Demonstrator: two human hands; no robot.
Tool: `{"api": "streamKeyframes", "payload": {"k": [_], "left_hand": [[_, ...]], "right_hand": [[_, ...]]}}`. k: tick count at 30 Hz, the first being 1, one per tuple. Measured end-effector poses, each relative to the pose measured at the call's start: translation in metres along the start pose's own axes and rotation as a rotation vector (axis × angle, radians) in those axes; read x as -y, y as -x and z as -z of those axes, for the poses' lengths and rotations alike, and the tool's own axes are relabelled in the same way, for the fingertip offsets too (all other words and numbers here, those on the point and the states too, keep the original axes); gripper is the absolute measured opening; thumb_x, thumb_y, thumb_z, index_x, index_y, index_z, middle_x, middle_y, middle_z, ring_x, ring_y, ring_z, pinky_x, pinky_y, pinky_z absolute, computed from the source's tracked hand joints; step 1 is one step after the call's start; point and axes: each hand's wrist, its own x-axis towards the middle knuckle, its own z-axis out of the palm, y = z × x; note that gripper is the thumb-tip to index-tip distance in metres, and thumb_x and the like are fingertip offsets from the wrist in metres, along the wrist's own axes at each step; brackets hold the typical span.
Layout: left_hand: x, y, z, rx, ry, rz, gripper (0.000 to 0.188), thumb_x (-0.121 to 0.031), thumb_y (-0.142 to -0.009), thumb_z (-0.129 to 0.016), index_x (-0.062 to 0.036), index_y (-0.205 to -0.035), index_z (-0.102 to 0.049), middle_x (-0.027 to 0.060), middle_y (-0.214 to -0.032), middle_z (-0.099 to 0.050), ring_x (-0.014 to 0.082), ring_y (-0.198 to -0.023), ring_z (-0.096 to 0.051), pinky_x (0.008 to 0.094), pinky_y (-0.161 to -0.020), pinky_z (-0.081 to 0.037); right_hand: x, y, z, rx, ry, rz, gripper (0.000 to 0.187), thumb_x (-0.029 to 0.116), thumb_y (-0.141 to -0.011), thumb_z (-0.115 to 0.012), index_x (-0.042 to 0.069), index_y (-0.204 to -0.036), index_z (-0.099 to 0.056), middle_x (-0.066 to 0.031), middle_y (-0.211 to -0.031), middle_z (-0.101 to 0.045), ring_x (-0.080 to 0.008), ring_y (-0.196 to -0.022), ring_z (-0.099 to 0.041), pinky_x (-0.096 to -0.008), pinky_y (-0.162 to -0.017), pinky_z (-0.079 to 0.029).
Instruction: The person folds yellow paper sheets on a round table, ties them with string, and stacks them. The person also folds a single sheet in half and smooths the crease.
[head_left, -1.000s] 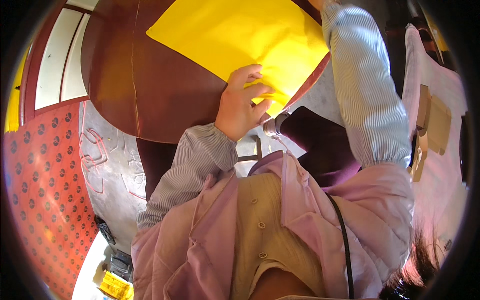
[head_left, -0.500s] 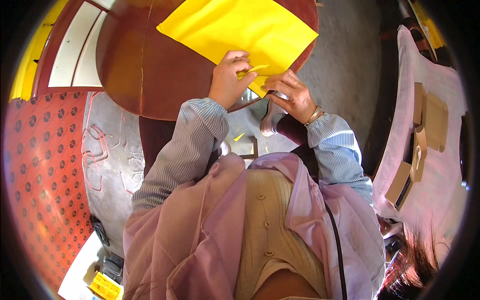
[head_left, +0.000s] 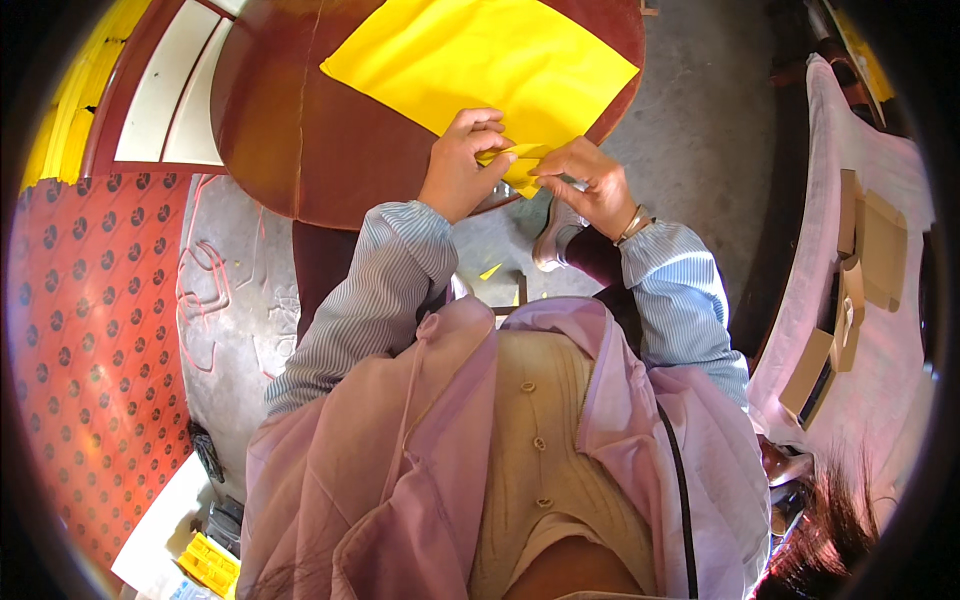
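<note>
A bright yellow sheet [head_left: 490,70], cloth or paper I cannot tell, lies over the round brown table [head_left: 380,160], its near corner folded at the table's edge. My left hand [head_left: 467,160] pinches the folded corner from the left, thumb and fingers closed on it. From the right, my right hand [head_left: 592,183] has its thumb and forefinger closed at the same corner. The folds between the fingers are partly hidden by my hands.
To the right stands a table with a pale pink cover [head_left: 800,290], holding open cardboard boxes [head_left: 882,250]. A red patterned sheet [head_left: 100,350] is at the left. Small yellow scraps [head_left: 490,271] lie on the grey floor below my hands.
My right hand has turned and drawn its fingers together at the folded corner. The corner flap now lies flatter between my hands. My left hand stays nearly in place.
</note>
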Motion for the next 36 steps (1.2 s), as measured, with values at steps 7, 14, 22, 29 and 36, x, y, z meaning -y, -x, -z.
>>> {"api": "streamKeyframes", "payload": {"k": [7, 14, 22, 29, 36], "left_hand": [[0.006, 0.002, 0.011, 0.109, 0.064, -0.056, 0.027, -0.001, -0.076, -0.074, -0.0014, -0.104, -0.075, 0.0111, -0.133, -0.060, 0.0268, -0.119, -0.065, 0.0365, -0.100, -0.054], [-0.001, 0.004, 0.003, 0.053, -0.010, -0.022, 0.026, -0.007, -0.077, -0.082, -0.0010, -0.100, -0.075, 0.0118, -0.131, -0.061, 0.0265, -0.117, -0.066, 0.0362, -0.098, -0.055], [0.000, 0.002, -0.004, -0.057, -0.018, -0.025, 0.019, -0.012, -0.083, -0.082, 0.0015, -0.091, -0.073, 0.0160, -0.126, -0.064, 0.0289, -0.105, -0.070, 0.0374, -0.089, -0.059], [0.005, 0.002, -0.001, -0.031, -0.018, -0.038, 0.018, -0.014, -0.088, -0.078, 0.0021, -0.095, -0.074, 0.0147, -0.128, -0.064, 0.0280, -0.108, -0.070, 0.0361, -0.091, -0.057], [0.008, 0.001, 0.007, 0.058, 0.069, -0.029, 0.018, -0.005, -0.081, -0.072, -0.0007, -0.097, -0.078, 0.0146, -0.131, -0.061, 0.0287, -0.114, -0.067, 0.0383, -0.097, -0.056]], "right_hand": [[-0.006, -0.001, -0.010, -0.056, -0.282, -0.271, 0.013, 0.005, -0.085, -0.084, 0.001, -0.093, -0.075, -0.0030, -0.087, -0.070, -0.0102, -0.074, -0.064, -0.0269, -0.069, -0.052], [-0.005, -0.001, -0.012, -0.078, -0.281, -0.281, 0.016, 0.005, -0.084, -0.086, 0.003, -0.092, -0.073, -0.0015, -0.086, -0.068, -0.0085, -0.075, -0.062, -0.0258, -0.068, -0.052], [0.006, 0.003, -0.012, -0.155, -0.135, -0.202, 0.017, 0.003, -0.083, -0.086, 0.002, -0.092, -0.071, -0.0032, -0.090, -0.067, -0.0122, -0.081, -0.067, -0.0269, -0.072, -0.055], [0.007, 0.004, -0.012, -0.111, -0.109, -0.124, 0.012, 0.003, -0.087, -0.081, 0.002, -0.099, -0.079, -0.0067, -0.090, -0.073, -0.0147, -0.082, -0.069, -0.0294, -0.073, -0.055], [0.007, 0.002, -0.014, -0.151, -0.178, -0.294, 0.012, 0.005, -0.085, -0.084, 0.001, -0.095, -0.078, -0.0049, -0.087, -0.073, -0.0119, -0.076, -0.066, -0.0267, -0.071, -0.052]]}}
